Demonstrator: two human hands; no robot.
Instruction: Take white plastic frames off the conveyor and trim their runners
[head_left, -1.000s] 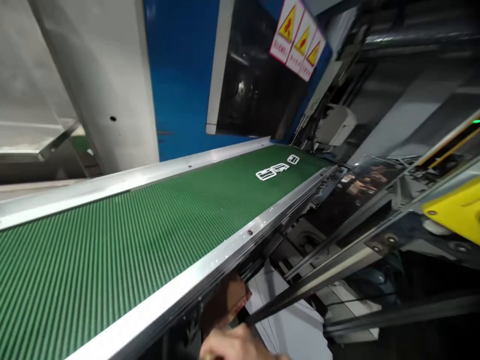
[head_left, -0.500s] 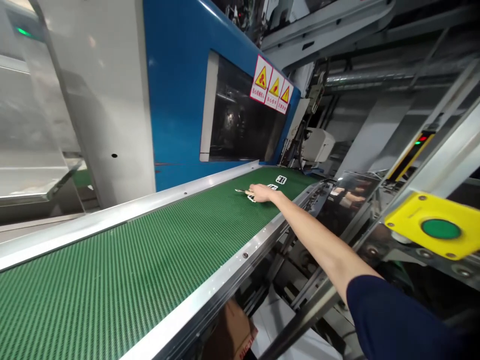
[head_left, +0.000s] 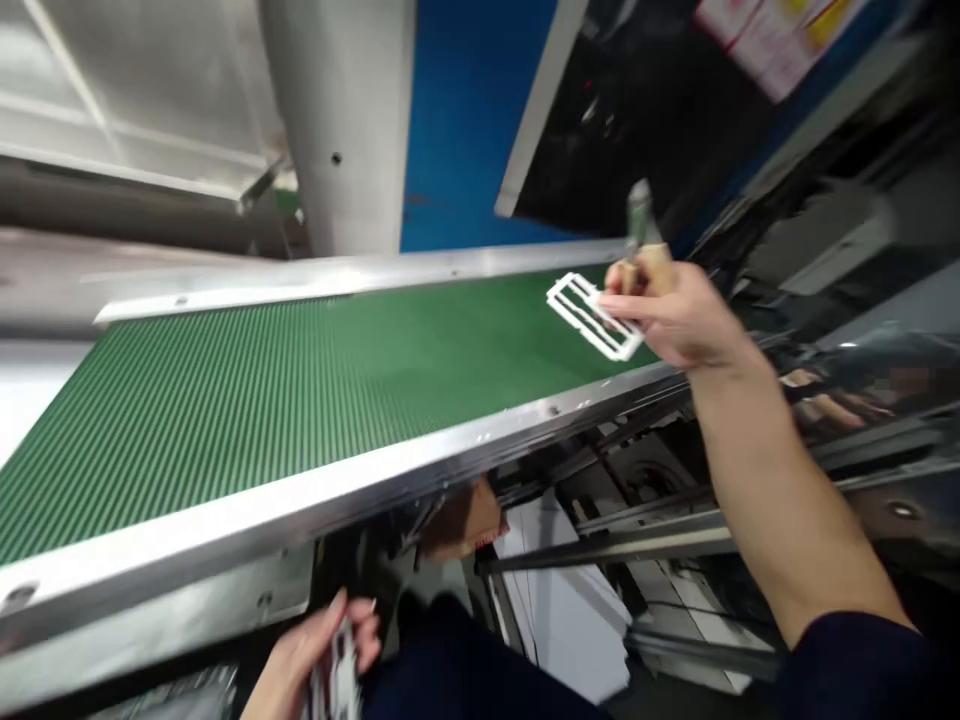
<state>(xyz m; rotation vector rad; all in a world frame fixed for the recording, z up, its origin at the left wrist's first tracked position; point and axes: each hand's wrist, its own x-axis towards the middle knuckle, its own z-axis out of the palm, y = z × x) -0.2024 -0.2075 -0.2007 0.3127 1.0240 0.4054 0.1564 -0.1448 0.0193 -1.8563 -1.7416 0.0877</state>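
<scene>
Over one belt [head_left: 420, 350], right hand [head_left: 686, 312], one white frame [head_left: 587, 331]

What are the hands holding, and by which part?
Right hand: white frame, by a long edge, plus a blurred tool, by its lower end. Left hand: white pieces; gripped part too blurred to tell.

green ribbed belt [head_left: 225, 400], metal rails [head_left: 405, 458] both sides
</scene>
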